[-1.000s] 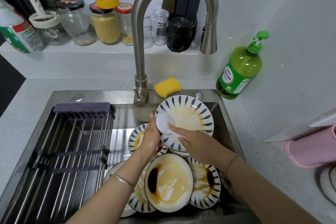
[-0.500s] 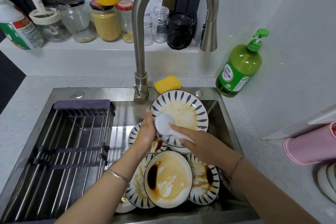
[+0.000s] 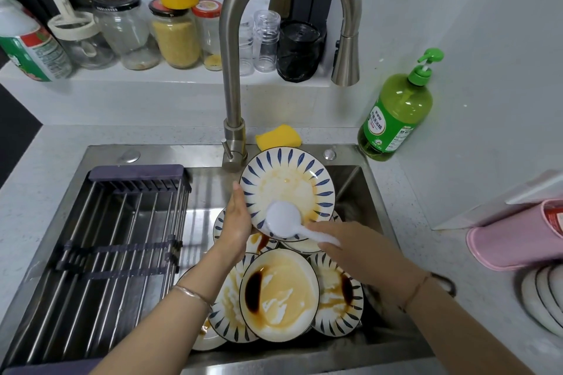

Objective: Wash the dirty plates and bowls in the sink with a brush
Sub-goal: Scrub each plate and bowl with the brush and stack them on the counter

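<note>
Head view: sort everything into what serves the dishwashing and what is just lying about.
In the job: brush, tilted plate, stacked dirty plates, sink, faucet, probably the dish soap bottle.
Lying about: yellow sponge, jars, pink cup.

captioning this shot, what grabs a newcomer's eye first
Over the steel sink, the left hand holds a tilted white ceramic plate with blue leaf strokes while the right hand sets a white round-headed plastic brush against it. Below lies a pile of brown-stained plates; a green pump bottle stands on the counter, right.
</note>
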The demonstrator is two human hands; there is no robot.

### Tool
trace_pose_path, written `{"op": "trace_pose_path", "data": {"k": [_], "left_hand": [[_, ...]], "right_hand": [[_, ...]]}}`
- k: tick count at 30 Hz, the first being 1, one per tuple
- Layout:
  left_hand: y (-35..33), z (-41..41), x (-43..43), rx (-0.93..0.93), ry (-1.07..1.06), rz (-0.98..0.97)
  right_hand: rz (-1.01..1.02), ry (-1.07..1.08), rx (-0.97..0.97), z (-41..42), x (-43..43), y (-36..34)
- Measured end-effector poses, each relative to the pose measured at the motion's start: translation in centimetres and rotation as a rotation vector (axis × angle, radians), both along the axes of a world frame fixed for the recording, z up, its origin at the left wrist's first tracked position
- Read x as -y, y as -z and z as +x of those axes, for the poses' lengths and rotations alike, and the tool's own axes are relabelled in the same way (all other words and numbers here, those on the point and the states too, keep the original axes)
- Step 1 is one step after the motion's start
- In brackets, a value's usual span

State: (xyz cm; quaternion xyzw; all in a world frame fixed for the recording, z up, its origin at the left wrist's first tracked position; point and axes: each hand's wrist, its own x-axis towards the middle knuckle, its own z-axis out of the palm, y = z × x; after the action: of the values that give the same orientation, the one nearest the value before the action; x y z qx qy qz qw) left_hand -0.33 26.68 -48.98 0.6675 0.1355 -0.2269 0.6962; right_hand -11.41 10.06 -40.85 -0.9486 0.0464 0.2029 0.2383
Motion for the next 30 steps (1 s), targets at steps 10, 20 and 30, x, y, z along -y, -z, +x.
{"op": "trace_pose_path", "data": {"k": [10, 20, 30], "left_hand": [[-0.6, -1.0, 0.2, 0.007, -0.061, -0.025], [-0.3, -0.7, -0.2, -0.017, -0.067, -0.033], [-0.3, -0.5, 0.0, -0.042, -0.051, -0.029]], "right_hand": [[-0.113, -0.019, -0.033, 0.2, -0.5, -1.1], [-0.145, -0.005, -0.135, 1.0, 0.3, -1.6], [-0.209, 0.036, -0.138, 1.6, 0.9, -1.2]]}}
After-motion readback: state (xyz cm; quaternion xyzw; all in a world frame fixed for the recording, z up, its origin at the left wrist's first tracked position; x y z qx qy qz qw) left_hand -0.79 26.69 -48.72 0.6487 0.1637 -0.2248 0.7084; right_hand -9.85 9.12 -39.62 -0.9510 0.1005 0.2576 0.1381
